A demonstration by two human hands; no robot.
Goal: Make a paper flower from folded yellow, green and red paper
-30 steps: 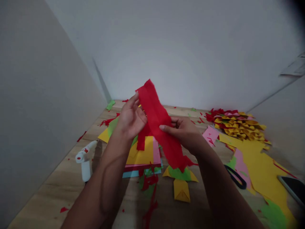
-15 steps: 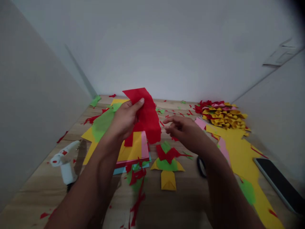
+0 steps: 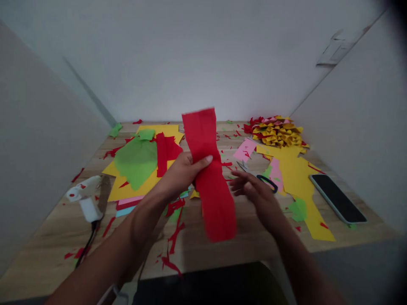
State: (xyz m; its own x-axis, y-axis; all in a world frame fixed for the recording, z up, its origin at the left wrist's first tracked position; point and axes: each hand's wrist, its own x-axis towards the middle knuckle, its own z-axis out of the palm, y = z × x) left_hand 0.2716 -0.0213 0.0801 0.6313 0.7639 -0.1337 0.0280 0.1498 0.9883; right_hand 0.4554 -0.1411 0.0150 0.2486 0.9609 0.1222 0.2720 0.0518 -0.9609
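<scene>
A long red paper strip [image 3: 211, 195] hangs from my left hand [image 3: 187, 167], pinched with the thumb on its front. The strip's upper end points to the wall and its lower part droops toward the table's front edge. To the right of the strip, my right hand [image 3: 251, 190] is held with fingers apart and nothing in it, not touching the paper. Black-handled scissors [image 3: 267, 183] lie just behind my right hand. Behind my left hand are a green sheet [image 3: 136, 161] and a red piece [image 3: 161, 154] on yellow sheets [image 3: 116, 195].
A white glue gun [image 3: 87, 203] with a black cord lies at the left. Folded yellow and red pieces [image 3: 278, 132] are heaped at the back right. A phone [image 3: 337, 198] is beside a yellow sheet [image 3: 294, 173]. Red scraps are scattered over the table [image 3: 260, 243].
The red paper has come nearer and now hangs long and unfolded, covering most of the yellow and green figure on the table. The view has shifted, showing the table's front edge.
</scene>
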